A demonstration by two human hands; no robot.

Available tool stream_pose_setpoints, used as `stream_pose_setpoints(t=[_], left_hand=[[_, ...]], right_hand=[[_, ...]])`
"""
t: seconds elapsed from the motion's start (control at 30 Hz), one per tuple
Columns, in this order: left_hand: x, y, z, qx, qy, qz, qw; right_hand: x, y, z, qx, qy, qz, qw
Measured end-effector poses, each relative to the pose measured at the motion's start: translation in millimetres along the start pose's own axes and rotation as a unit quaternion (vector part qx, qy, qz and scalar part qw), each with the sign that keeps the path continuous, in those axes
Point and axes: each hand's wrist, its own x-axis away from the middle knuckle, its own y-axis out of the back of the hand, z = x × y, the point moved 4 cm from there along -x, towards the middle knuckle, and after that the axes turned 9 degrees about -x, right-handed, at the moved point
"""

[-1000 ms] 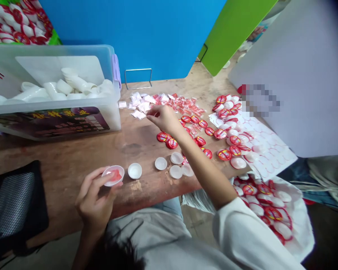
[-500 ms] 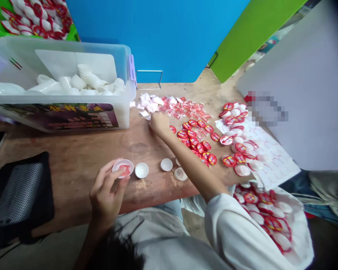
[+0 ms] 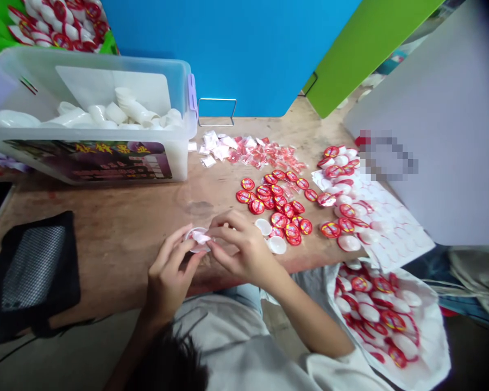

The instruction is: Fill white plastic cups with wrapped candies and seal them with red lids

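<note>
My left hand grips a small white cup just above the wooden table, near its front edge. My right hand pinches a small white sachet and presses it into that cup. Further back lies a pile of white and red sachets. Red round lids are scattered right of my hands, with two empty white cups beside them.
A clear plastic bin of white cups stands at the back left. A sticker sheet with lidded cups lies at the right, a white bag of finished cups below it. A black mesh chair sits at the left edge.
My right hand drew back from the sachet pile with a white sachet and came to the cup in my left hand. The view shifted slightly.
</note>
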Motion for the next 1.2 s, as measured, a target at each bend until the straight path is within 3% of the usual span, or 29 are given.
stream_pose_setpoints(t=[0.17,0.27,0.4,0.57,0.67,0.77,0.87,1.0,1.2], left_hand=[[13.3,-7.5,-0.1,0.109,0.081,-0.005,0.991],[17.8,-10.8,3.3,0.241,0.169,-0.024,0.955],[16.3,-13.7,1.5,0.316,0.25,0.016,0.915],[19.0,-18.9,4.5,0.346,0.343,0.019,0.873],[21.6,-22.8,10.7,0.347,0.378,0.011,0.858],[20.4,-21.5,18.3,0.345,0.393,-0.01,0.853],[18.1,-18.2,24.4,0.337,0.398,-0.022,0.853],[18.7,-16.9,27.0,0.295,0.394,-0.013,0.871],[20.7,-22.0,20.0,0.293,0.393,0.044,0.87]], right_hand=[[12.3,-7.9,7.1,0.165,0.017,0.02,0.986],[18.6,-12.0,9.3,0.191,0.028,0.044,0.98],[28.2,-18.6,11.4,0.22,0.038,0.063,0.973],[41.4,-23.4,14.8,0.165,0.021,0.063,0.984],[50.3,-8.2,9.6,0.075,-0.014,0.016,0.997],[61.2,28.2,-14.1,0.081,-0.107,-0.091,0.987],[72.3,68.9,-50.4,0.196,-0.203,-0.152,0.947],[71.5,96.2,-98.6,0.259,-0.284,-0.103,0.917],[32.8,84.4,-134.8,0.261,-0.278,0.021,0.924]])
